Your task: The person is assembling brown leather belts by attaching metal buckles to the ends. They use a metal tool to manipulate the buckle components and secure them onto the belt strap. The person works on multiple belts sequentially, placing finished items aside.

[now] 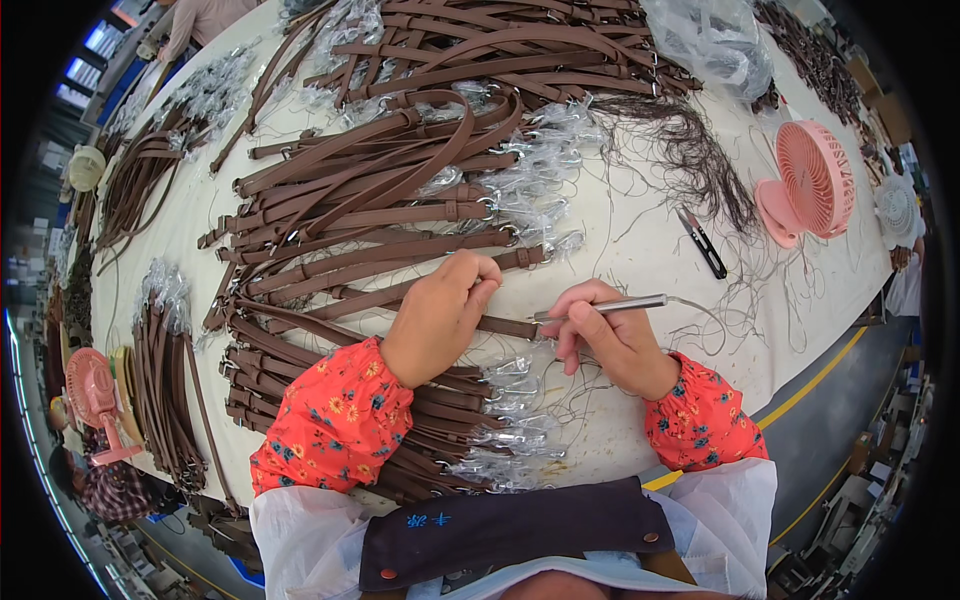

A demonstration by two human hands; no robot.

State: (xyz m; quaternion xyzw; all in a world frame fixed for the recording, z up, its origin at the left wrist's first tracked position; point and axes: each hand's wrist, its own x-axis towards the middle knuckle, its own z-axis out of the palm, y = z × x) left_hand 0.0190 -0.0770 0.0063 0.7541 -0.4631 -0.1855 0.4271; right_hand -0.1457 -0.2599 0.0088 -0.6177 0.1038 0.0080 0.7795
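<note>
My right hand (610,338) grips a slim silver pen-shaped tool (640,302) with a thin cord trailing from its back end. The tool's tip points left, close to the end of a brown leather strap (507,327). Above that strap, my left hand (440,312) is closed, thumb against curled fingers; what it pinches, if anything, is too small to make out. Around and beneath my left hand lie many more brown straps (370,215), their metal clips wrapped in clear plastic (545,215) on the right side.
A pink fan (808,182) stands at the right, near black-handled thread snips (704,243) and a tangle of dark threads (690,150). More straps (520,50) are heaped on the white tabletop (640,225) at the far side. Another pink fan (93,395) is at the left edge.
</note>
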